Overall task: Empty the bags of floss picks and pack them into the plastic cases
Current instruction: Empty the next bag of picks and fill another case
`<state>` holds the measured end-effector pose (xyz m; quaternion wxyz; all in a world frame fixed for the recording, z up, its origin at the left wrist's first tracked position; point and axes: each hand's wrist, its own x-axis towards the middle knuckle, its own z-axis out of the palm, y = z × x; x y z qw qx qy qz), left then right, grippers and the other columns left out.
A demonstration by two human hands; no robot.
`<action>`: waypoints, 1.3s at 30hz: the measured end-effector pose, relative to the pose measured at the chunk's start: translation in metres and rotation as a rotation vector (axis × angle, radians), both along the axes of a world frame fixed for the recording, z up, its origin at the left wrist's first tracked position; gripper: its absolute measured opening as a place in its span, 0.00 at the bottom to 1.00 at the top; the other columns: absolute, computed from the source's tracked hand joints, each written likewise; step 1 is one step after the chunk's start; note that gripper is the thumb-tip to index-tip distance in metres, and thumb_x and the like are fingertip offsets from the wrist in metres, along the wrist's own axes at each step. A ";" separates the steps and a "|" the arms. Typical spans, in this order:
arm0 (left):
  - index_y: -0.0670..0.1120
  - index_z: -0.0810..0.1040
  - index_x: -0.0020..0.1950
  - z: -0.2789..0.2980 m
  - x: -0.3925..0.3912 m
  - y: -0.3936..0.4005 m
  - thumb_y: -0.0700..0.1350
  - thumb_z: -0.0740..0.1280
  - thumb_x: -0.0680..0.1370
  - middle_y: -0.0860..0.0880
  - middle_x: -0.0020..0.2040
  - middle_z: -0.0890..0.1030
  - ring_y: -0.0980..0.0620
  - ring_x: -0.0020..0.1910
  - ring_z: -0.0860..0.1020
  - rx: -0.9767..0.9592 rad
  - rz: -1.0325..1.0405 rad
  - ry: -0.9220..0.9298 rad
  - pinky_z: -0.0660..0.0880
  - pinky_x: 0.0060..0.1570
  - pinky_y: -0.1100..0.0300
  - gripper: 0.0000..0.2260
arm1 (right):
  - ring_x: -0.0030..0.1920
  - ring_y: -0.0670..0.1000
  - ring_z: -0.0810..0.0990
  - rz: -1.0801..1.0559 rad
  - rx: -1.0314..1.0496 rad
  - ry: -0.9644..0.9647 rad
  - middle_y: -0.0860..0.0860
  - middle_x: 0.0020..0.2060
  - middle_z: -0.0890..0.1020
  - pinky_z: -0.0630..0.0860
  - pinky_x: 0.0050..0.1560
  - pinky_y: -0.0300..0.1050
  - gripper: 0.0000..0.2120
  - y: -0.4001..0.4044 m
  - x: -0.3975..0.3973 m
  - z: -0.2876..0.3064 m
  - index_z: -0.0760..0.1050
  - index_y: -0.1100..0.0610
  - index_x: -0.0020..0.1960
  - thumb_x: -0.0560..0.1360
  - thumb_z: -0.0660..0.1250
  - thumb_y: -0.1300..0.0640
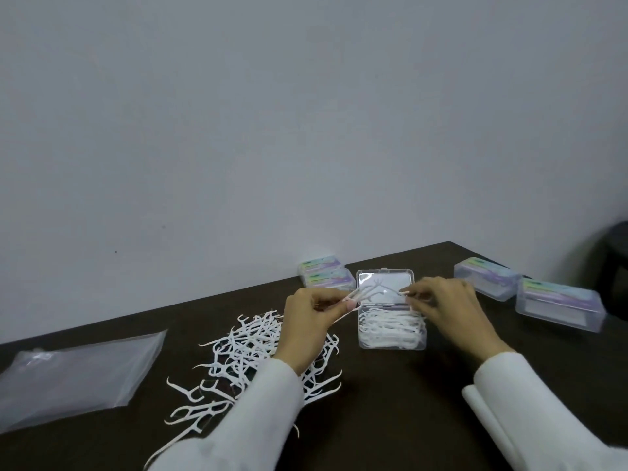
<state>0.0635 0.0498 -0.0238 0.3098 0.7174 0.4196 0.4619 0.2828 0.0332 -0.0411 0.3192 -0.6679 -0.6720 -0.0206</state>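
White floss picks [258,351] lie heaped at lower centre, partly hidden under our left sleeve. Our left hand [307,329] and right hand [452,311] pinch a few picks above the open case [390,329]; their count is unclear.

Both hands over the open case [390,329], left hand [307,321] and right hand [448,309] each pinching picks [370,291] above it. Loose pile [251,355] on the table [390,402] at eight o'clock of the case, empty bag [78,372] further left, closed cases [560,304] at two o'clock.
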 end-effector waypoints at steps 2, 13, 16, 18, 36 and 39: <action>0.49 0.84 0.49 -0.003 0.009 0.001 0.44 0.73 0.72 0.58 0.41 0.83 0.64 0.43 0.79 0.001 -0.028 0.029 0.75 0.45 0.70 0.07 | 0.51 0.46 0.78 -0.052 0.022 -0.007 0.47 0.50 0.82 0.58 0.69 0.50 0.13 -0.002 0.002 0.002 0.77 0.50 0.58 0.74 0.67 0.51; 0.51 0.83 0.54 -0.019 0.045 0.013 0.48 0.70 0.75 0.54 0.50 0.82 0.58 0.49 0.76 0.181 0.004 0.364 0.71 0.51 0.62 0.09 | 0.42 0.44 0.77 -0.084 0.108 0.128 0.44 0.41 0.78 0.75 0.57 0.51 0.08 -0.001 0.012 -0.001 0.78 0.50 0.52 0.73 0.68 0.55; 0.51 0.82 0.56 -0.022 0.044 0.015 0.48 0.69 0.75 0.54 0.52 0.82 0.58 0.50 0.75 0.192 -0.006 0.379 0.70 0.51 0.64 0.10 | 0.40 0.39 0.74 0.006 0.088 0.181 0.48 0.46 0.79 0.72 0.44 0.31 0.08 0.000 0.008 0.000 0.79 0.55 0.52 0.73 0.68 0.59; 0.52 0.81 0.57 -0.024 0.044 0.015 0.47 0.69 0.76 0.54 0.52 0.81 0.58 0.51 0.75 0.198 -0.030 0.375 0.71 0.53 0.62 0.11 | 0.41 0.38 0.73 0.062 0.038 0.185 0.48 0.47 0.78 0.69 0.41 0.28 0.08 0.002 0.005 0.000 0.80 0.56 0.53 0.73 0.68 0.60; 0.48 0.76 0.57 -0.025 0.039 0.015 0.40 0.65 0.78 0.52 0.50 0.78 0.61 0.47 0.76 -0.007 -0.008 -0.135 0.70 0.45 0.74 0.09 | 0.48 0.39 0.75 0.081 0.030 0.383 0.43 0.48 0.78 0.70 0.47 0.28 0.09 0.000 0.001 0.000 0.78 0.51 0.51 0.77 0.62 0.61; 0.45 0.76 0.57 -0.029 0.042 0.015 0.37 0.63 0.79 0.52 0.51 0.78 0.62 0.49 0.75 -0.108 -0.006 -0.204 0.70 0.45 0.76 0.09 | 0.49 0.43 0.74 -0.039 0.072 0.579 0.47 0.50 0.76 0.68 0.47 0.29 0.07 0.002 -0.001 -0.002 0.75 0.55 0.55 0.78 0.61 0.60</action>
